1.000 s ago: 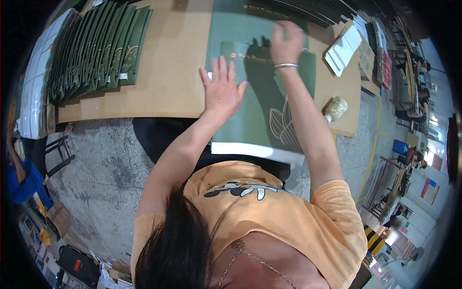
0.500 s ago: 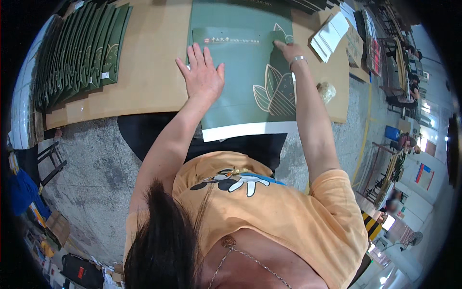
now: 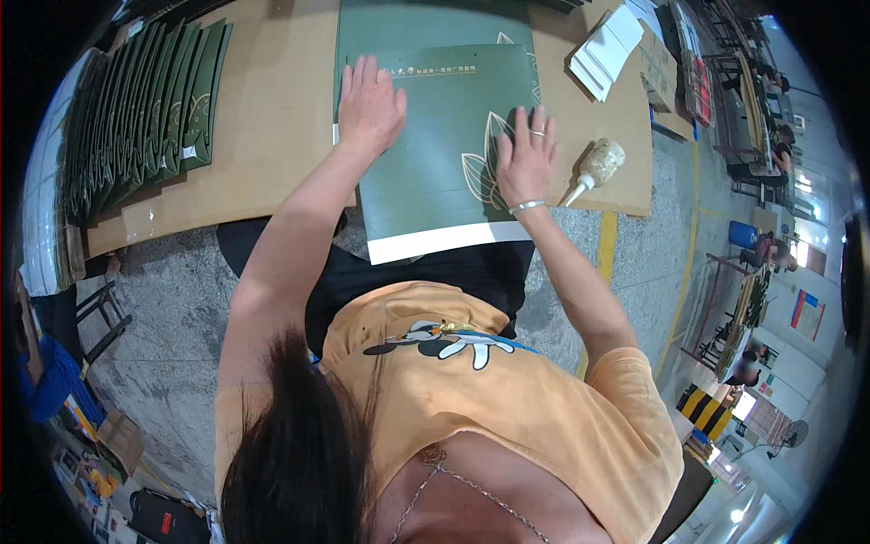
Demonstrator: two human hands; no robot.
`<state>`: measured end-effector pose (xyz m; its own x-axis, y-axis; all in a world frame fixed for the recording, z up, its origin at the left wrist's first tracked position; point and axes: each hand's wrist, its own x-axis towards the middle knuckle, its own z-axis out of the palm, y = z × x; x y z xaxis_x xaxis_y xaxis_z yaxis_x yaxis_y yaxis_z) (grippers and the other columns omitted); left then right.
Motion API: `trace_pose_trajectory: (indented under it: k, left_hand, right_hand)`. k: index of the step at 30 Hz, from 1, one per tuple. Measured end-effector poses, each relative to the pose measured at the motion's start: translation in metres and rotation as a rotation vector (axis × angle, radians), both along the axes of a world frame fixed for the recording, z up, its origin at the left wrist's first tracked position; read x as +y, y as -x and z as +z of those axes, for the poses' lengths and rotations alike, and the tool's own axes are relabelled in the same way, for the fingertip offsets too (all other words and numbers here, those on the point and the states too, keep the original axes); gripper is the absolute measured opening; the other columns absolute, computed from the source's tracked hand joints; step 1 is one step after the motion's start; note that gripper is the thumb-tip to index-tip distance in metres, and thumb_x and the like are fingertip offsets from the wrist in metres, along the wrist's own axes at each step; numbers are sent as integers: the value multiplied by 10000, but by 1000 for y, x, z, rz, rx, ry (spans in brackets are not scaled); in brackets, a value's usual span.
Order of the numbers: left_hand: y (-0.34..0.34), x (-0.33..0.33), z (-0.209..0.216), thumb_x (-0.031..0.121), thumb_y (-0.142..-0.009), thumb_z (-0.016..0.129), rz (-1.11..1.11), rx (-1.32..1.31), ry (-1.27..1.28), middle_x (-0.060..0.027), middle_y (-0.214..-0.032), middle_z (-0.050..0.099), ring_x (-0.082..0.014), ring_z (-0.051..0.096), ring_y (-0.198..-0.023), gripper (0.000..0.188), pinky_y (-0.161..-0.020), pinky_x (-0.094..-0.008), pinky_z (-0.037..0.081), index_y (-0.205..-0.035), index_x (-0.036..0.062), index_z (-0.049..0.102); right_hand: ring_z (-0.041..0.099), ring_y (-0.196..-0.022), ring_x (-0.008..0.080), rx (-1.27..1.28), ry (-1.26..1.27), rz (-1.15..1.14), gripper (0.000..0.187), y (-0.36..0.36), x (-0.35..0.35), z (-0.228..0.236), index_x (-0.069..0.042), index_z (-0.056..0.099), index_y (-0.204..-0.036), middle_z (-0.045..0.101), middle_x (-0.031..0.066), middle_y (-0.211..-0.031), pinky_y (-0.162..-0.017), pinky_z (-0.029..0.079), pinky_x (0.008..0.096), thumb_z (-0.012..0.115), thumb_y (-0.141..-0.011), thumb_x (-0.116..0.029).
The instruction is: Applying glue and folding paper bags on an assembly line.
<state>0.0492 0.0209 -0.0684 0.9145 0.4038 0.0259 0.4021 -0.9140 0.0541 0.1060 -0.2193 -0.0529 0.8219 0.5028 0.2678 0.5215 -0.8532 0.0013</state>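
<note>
Head view: left hand (image 3: 370, 111) and right hand (image 3: 527, 163), fingers spread, empty, seemingly smoothing sheet (image 3: 421, 172); next move calls for even pressure.

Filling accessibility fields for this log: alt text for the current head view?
A person's left hand and right hand are palm-down over opposite sides of a green printed sheet with a white near edge, on a brown work surface. A squeeze bottle and white cards lie to the right; folded green pieces stand in a row at left.

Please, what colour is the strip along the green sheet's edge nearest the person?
The strip is white, seen best in the head view.
</note>
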Motion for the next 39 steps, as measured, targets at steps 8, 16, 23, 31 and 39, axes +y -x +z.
trace_pose_trajectory:
  k: [8,16,23,31,39]
  left_hand:
    - [2,3,-19,454,-942,437,-78,-242,34,-186,-1494,304,-361,209,-1408,584,-1160,-484,140,-1404,96,427]
    - [-8,-4,-17,523,-926,442,-52,-279,77,-199,-1506,281,-353,214,-1410,646,-1158,-483,138,-1411,96,423]
    - [-3,0,-17,540,-920,442,-6,-232,18,-201,-1507,281,-334,210,-1416,642,-1152,-520,128,-1409,124,434]
    - [117,-33,-32,48,-744,637,-371,-577,354,-109,-1118,575,-292,524,-1106,282,-942,-461,383,-1026,44,631]
    - [162,-30,14,-28,-709,546,-622,-361,204,-124,-1141,571,-287,535,-1098,427,-962,-450,394,-1127,29,607]
  right_hand:
    - [164,-1419,392,164,-176,77,743,-62,53,-24,12,302,-1434,254,241,-1505,-1132,111,559,437,-926,-514]
    - [145,-1428,380,79,-132,137,735,-141,102,-40,-20,263,-1463,211,215,-1531,-1139,130,538,388,-943,-526]
    - [203,-1402,404,263,-72,276,661,12,-32,-25,-1,340,-1423,272,236,-1498,-1132,141,542,462,-935,-430]
    - [287,-1373,384,127,-126,239,594,26,-39,-30,-35,426,-1380,342,202,-1471,-1112,206,537,527,-905,-375]
    - [488,-1156,361,382,-500,297,336,4,-71,-18,-49,603,-1136,571,165,-1173,-981,408,422,616,-801,-25]
